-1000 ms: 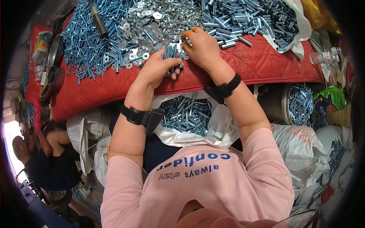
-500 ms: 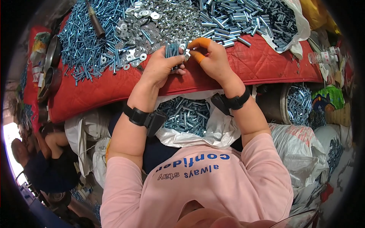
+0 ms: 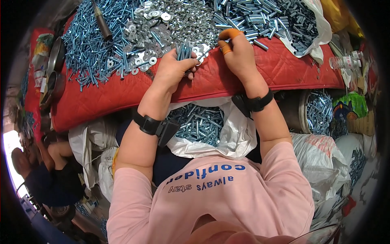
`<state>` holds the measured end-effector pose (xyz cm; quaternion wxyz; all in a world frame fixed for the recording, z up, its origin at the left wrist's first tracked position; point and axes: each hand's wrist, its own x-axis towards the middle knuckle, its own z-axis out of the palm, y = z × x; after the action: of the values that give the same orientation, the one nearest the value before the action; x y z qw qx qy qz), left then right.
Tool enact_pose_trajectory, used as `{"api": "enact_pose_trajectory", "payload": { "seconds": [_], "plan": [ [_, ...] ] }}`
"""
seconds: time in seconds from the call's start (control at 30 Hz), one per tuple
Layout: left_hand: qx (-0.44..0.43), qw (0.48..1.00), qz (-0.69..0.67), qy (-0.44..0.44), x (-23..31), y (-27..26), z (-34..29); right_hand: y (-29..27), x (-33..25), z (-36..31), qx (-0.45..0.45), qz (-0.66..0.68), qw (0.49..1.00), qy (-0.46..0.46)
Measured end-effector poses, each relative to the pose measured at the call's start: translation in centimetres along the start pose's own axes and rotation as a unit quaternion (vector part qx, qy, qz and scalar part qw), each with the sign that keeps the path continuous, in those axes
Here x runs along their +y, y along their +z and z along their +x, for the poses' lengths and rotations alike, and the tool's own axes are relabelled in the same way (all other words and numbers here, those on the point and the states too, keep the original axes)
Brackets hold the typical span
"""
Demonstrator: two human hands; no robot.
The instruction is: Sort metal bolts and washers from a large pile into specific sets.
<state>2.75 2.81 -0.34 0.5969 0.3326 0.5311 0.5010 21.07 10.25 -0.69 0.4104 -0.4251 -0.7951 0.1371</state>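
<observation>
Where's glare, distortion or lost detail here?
Head view: white glare at the far-left opening, glints on the flat washers; head view: dark fisheye rim, red quilted pad curving along its front edge; head view: bolts in the left hand hard to separate.

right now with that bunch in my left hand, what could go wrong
The slim bluish metal screws bunched in the left hand could slip from its thumb and fingers. A dropped one might fall past the edge of the red quilted cloth into the open white plastic sack below. The heap of flat round silver washers meets the loose pile of long bluish screws without a divider, so parts could mix.
</observation>
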Motion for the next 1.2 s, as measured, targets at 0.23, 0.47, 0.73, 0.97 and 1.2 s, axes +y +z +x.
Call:
{"api": "enact_pose_trajectory", "payload": {
  "seconds": [0.23, 0.47, 0.73, 0.97, 1.2],
  "plan": [
    [0.02, 1.0, -0.017, -0.008, -0.3, 0.3, 0.1, 0.4, -1.2, -0.4, -0.051, 0.502, 0.842, 0.19],
    [0.021, 0.997, -0.068, 0.003, -0.3, 0.4, -0.2, -0.6, -1.1, -0.1, -0.226, 0.443, 0.817, 0.293],
    [-0.008, 0.999, -0.025, -0.027, -0.1, -0.1, 0.1, 0.3, 0.3, 0.3, -0.157, 0.124, 0.979, 0.03],
    [0.004, 0.999, -0.029, -0.013, 0.0, 0.1, 0.1, 1.0, 0.3, 1.0, -0.125, -0.123, 0.984, -0.02],
    [-0.011, 1.0, -0.017, -0.016, -0.2, -0.2, 0.2, 0.1, 0.6, -0.1, -0.134, 0.252, 0.948, 0.141]
  ]
}}
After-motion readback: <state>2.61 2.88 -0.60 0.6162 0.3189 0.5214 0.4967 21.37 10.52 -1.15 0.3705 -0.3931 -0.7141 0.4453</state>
